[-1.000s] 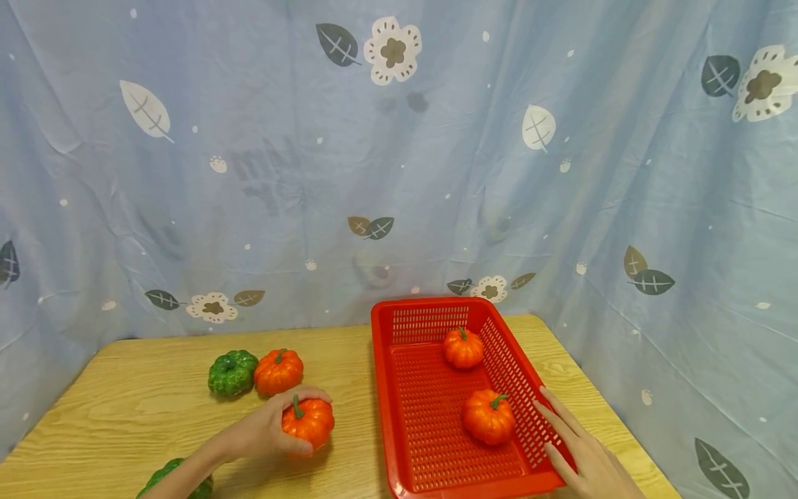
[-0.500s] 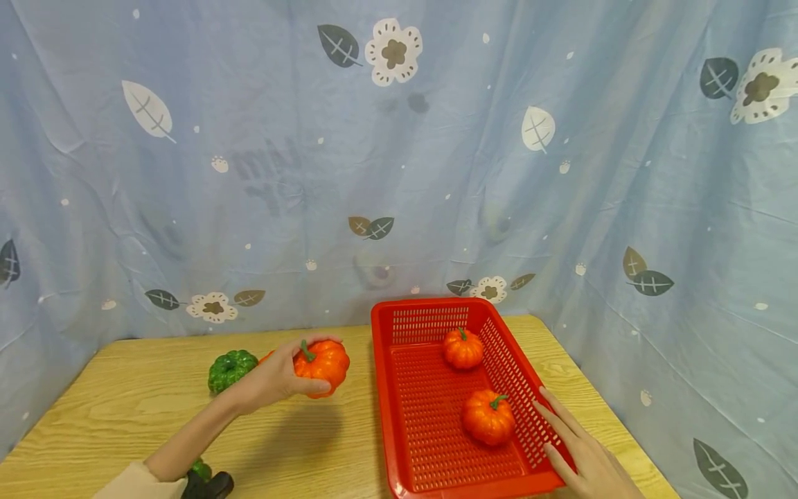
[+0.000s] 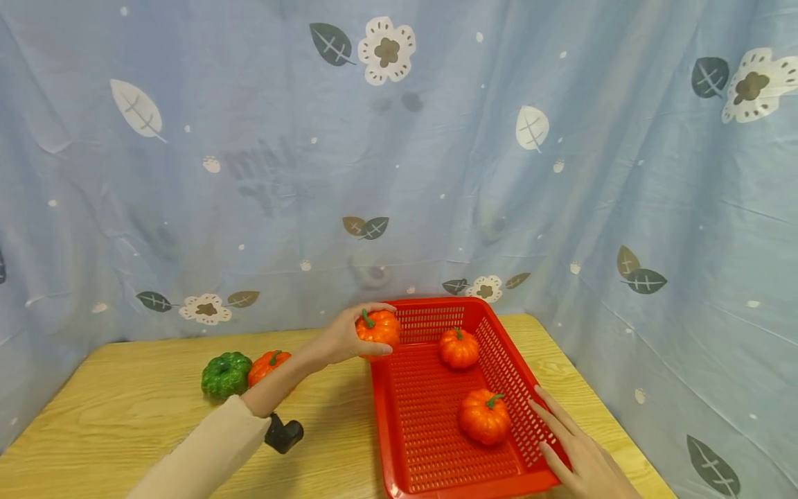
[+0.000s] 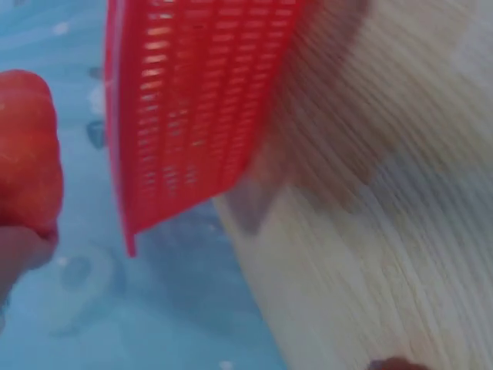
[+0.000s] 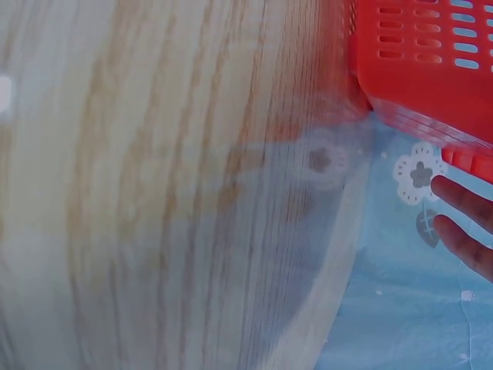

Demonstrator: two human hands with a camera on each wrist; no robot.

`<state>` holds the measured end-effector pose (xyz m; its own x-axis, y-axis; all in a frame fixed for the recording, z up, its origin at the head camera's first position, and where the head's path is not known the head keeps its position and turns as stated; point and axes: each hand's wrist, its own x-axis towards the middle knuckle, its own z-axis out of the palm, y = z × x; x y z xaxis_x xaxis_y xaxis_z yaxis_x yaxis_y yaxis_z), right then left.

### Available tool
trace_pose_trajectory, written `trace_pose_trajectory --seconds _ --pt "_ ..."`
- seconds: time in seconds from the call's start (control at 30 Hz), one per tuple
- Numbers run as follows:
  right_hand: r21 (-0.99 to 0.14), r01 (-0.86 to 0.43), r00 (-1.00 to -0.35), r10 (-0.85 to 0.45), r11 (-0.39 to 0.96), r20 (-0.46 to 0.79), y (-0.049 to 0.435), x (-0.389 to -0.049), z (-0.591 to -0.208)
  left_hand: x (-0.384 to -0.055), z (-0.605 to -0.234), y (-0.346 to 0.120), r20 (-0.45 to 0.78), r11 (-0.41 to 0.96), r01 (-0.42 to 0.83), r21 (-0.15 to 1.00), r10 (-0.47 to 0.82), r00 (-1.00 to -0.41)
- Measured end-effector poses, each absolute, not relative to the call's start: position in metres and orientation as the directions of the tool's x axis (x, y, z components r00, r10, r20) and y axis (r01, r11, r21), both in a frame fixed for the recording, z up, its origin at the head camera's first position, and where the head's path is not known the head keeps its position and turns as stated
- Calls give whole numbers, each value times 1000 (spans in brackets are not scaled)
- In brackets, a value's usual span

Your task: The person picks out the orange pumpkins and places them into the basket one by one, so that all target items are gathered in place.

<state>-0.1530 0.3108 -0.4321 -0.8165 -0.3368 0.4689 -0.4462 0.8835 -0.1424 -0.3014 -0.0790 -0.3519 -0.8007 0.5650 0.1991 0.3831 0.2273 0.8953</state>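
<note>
In the head view my left hand [image 3: 342, 339] holds a small orange pumpkin [image 3: 380, 327] with a green stem, fingers over its top and thumb along its near side. The pumpkin overlaps the far left rim of a red slotted basket [image 3: 382, 443]. Part of this pumpkin [image 4: 27, 154] shows at the left edge of the left wrist view. Inside the basket sit two more orange pumpkins, one towards the back [image 3: 458, 348] and one nearer the front [image 3: 484, 418]. My right hand [image 3: 582, 450] rests its straight fingers on the basket's right rim.
A green pumpkin [image 3: 226, 376] stands on the wooden table [image 3: 112, 416] at left, beside another orange pumpkin [image 3: 264, 366] partly behind my left forearm. A black wrist-camera mount [image 3: 284, 434] juts out under that arm. A patterned blue curtain [image 3: 299, 166] rises behind the table.
My left hand has lifted the pumpkin off the table and carried it right and away from me, to the basket's far left rim. The right hand stays at the basket.
</note>
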Motion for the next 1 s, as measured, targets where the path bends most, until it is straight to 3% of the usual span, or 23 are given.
trace_pose_trajectory --seconds 0.1,0.33,0.63,0.87,1.0 --pt "-158 -439 -825 -327 885 461 310 -154 -432 -318 -361 -64 225 220 411 884 572 -789" --pt "-150 -439 -820 -326 886 470 311 -155 -432 -345 -380 -33 255 248 426 870 513 -820" --pt "-160 -433 -833 -326 887 447 311 -153 -434 -376 -388 -27 170 331 553 765 724 -668" --pt "-177 -398 -860 -298 900 414 310 -153 -430 -391 -385 -24 84 419 531 736 723 -686" --pt "-188 -381 -871 -284 905 401 309 -153 -430 -398 -384 -22 74 398 534 746 747 -661"
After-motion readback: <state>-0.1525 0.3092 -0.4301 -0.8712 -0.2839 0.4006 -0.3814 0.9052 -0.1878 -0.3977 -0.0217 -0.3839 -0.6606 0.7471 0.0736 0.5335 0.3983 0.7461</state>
